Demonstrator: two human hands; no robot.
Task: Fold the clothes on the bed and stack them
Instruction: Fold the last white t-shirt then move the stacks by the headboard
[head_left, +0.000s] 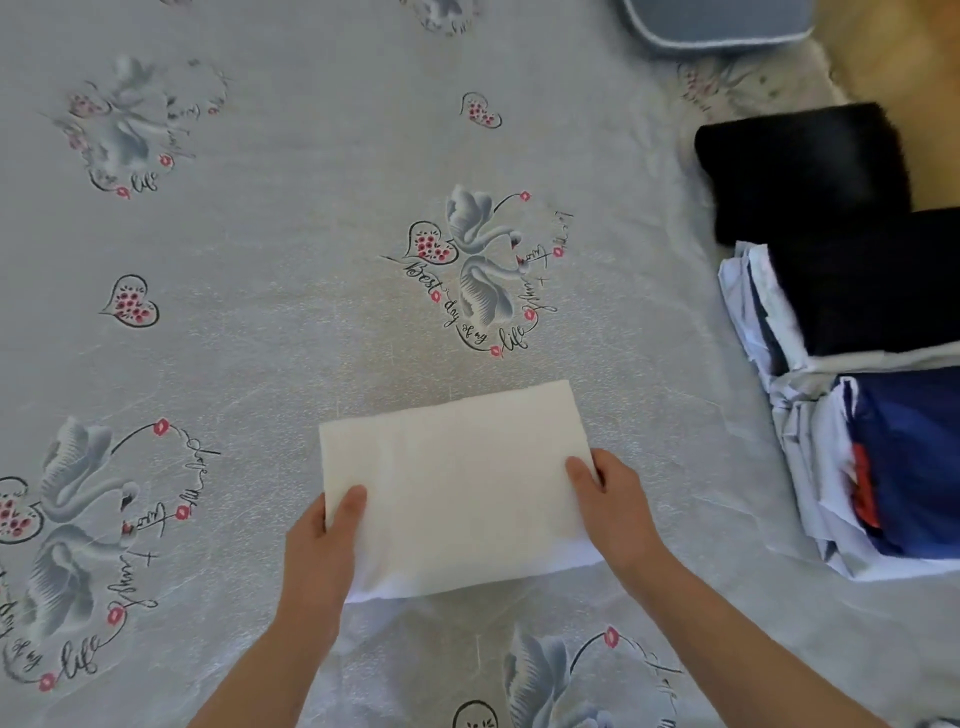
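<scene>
Left hand (324, 545) and right hand (610, 506) grip folded white cloth (457, 488) at its side edges; clothes stack (872, 364) right of it on bed sheet (260, 312).

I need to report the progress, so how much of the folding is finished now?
Done: folded clothes lie stacked at the right of the bed. In hand: the left hand and right hand grip the ends of a folded white cloth. Left: placing it on the stack; no other unfolded clothes are visible.

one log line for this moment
step: lifting | item: folded white cloth | hands: left, right grip its ends | stack: right
</scene>
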